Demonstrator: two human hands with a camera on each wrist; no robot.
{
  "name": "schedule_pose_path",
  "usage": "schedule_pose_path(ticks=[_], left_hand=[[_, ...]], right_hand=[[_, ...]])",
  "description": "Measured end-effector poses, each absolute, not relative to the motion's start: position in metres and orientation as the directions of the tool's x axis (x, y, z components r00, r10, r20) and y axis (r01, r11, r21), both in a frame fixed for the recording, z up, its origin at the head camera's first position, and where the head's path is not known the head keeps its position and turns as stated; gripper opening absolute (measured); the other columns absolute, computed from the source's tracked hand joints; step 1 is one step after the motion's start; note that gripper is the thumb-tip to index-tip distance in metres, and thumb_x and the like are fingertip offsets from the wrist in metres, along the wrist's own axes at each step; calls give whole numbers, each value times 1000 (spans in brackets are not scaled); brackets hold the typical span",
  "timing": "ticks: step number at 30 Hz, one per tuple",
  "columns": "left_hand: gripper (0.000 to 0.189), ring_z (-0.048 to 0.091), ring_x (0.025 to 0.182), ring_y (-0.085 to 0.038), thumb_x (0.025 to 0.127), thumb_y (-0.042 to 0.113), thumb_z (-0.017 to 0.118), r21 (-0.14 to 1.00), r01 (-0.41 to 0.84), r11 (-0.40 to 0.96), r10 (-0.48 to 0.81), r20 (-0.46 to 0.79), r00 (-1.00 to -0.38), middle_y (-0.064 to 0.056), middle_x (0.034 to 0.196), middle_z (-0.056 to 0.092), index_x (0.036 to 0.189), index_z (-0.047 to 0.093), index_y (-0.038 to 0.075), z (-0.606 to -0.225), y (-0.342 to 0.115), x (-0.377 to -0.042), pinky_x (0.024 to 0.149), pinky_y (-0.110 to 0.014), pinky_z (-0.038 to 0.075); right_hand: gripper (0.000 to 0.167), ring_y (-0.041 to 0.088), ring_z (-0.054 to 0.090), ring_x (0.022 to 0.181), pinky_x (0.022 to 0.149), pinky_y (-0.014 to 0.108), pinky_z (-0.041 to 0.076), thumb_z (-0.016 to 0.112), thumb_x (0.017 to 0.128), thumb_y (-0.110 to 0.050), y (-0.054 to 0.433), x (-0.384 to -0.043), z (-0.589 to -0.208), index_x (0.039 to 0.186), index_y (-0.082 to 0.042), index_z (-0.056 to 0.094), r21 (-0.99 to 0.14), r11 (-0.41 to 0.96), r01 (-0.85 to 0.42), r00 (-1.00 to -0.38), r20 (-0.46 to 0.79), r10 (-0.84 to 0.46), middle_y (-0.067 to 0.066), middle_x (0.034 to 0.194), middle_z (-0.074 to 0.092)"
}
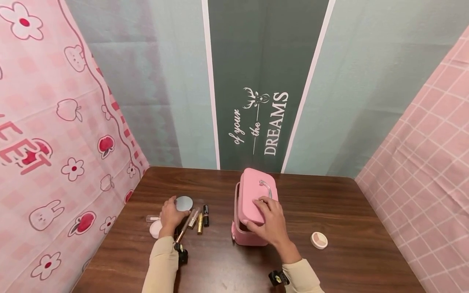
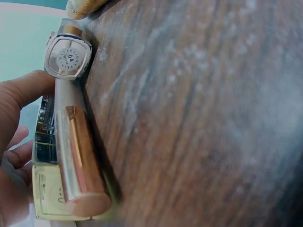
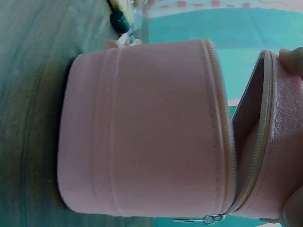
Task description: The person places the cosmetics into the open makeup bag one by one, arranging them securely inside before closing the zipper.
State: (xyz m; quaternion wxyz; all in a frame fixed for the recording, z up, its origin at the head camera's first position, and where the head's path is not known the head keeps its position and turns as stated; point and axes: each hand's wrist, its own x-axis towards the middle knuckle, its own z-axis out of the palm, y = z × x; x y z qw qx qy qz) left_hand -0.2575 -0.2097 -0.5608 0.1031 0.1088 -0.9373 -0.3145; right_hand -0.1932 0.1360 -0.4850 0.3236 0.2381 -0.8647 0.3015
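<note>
My left hand [image 1: 172, 215] is at the cosmetics on the left, holding a round mirror [image 1: 184, 203] by its edge between thumb and fingers. A square-ended tube labelled 04 [image 2: 68, 57] and a copper-capped tube [image 2: 85, 165] show beside the thumb in the left wrist view. With my right hand [image 1: 271, 221] I grip the lid [image 1: 253, 191] of a pink cosmetic case [image 1: 249, 238], fingers on top and thumb at its near edge. The lid stands tilted, partly raised. In the right wrist view a gap shows between lid and case body [image 3: 161, 127] along the zipper; the inside is mostly hidden.
Beside my left hand lie a gold lipstick [image 1: 200, 224], a black tube [image 1: 206, 215] and a white round puff [image 1: 155, 229], partly covered by the hand. A round three-colour compact [image 1: 319, 240] lies right of the case. Cloth hangings [image 1: 176, 101] stand around the wooden table [image 1: 348, 260].
</note>
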Motion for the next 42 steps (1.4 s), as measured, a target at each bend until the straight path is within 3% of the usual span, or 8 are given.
schedule_pose_path(ticks=[6,12,17,21,33,38,42], left_hand=[[87,46,104,-49,60,29,84,627,-146,765,-288,131,-949,-32,116,46,129,45,-7,-558,-211,-258,81,-58,37],[85,44,102,-49,59,32,84,649,-155,745,-300,119,-946,-32,112,44,125,48,-9,-559,-210,-256,79,-56,38],[79,41,103,-47,60,32,83,689,-147,710,-311,119,-943,-31,113,43,121,51,-7,-561,-211,-252,79,-56,38],[78,41,105,-46,59,31,83,712,-124,691,-304,130,-944,-30,114,44,120,52,-7,-559,-210,-249,80,-56,39],[79,43,104,-43,60,32,85,746,-66,663,-260,147,-954,-27,117,44,121,51,-6,-544,-206,-248,81,-55,40],[79,45,103,-43,61,32,84,751,-58,658,-253,147,-956,-26,116,43,121,51,-6,-536,-201,-246,81,-55,41],[78,46,101,-43,60,32,85,755,-55,653,-259,156,-953,-26,114,44,120,52,-5,-532,-197,-244,81,-54,42]], right_hand=[[63,29,47,101,86,47,36,70,70,-57,137,-195,-487,111,-9,65,-320,711,-625,-659,706,-261,11,111,54],[62,28,47,103,85,47,36,75,67,-53,140,-191,-488,111,-10,66,-352,688,-634,-666,700,-256,10,112,54],[63,26,45,107,82,48,40,83,61,-42,145,-187,-488,113,-11,65,-428,648,-631,-695,683,-225,9,115,54],[64,25,44,107,82,41,40,86,59,-36,148,-185,-487,113,-9,65,-485,602,-635,-709,676,-203,9,117,53],[63,21,41,110,86,29,38,87,61,-21,157,-184,-485,118,-13,63,-649,502,-572,-784,612,-103,7,123,52],[62,30,43,109,89,16,31,84,59,-7,158,-183,-480,117,-4,62,-671,447,-592,-768,637,-61,16,121,53],[57,36,45,107,90,15,34,78,61,5,157,-174,-464,114,8,59,-701,369,-610,-762,647,-29,27,117,51]])
